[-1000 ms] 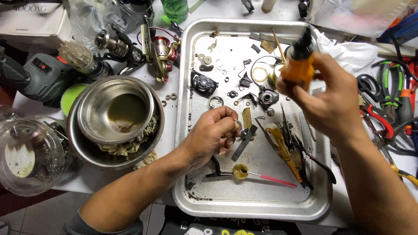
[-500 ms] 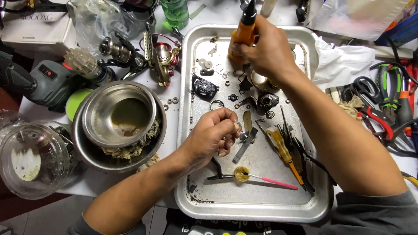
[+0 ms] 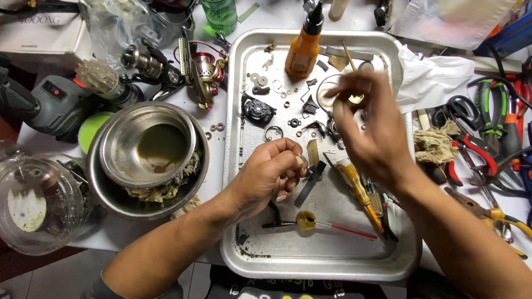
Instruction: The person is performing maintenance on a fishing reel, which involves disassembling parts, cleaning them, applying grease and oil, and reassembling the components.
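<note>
My left hand [image 3: 272,174] rests in the middle of a metal tray [image 3: 244,254], its fingers pinched on a small pale part at the fingertips. My right hand [image 3: 368,124] hovers blurred over the tray's upper right, fingers loosely spread, holding nothing. An orange bottle with a black nozzle [image 3: 305,44] stands upright at the tray's top edge, apart from both hands. Small black and metal parts, rings and washers [image 3: 273,133] lie scattered between the hands. Yellow-handled screwdrivers [image 3: 354,185] lie beside my right wrist.
Nested steel bowls [image 3: 147,158] with dirty liquid stand left of the tray. A fishing reel [image 3: 199,69], a grey power tool [image 3: 44,105] and a clear plastic tub [image 3: 33,202] sit further left. Pliers and cutters [image 3: 487,144] and a rag [image 3: 435,145] lie on the right. A brush [image 3: 327,224] lies low in the tray.
My right hand set the orange bottle upright at the tray's top edge, let go of it and drew back toward the middle. My left hand stayed put.
</note>
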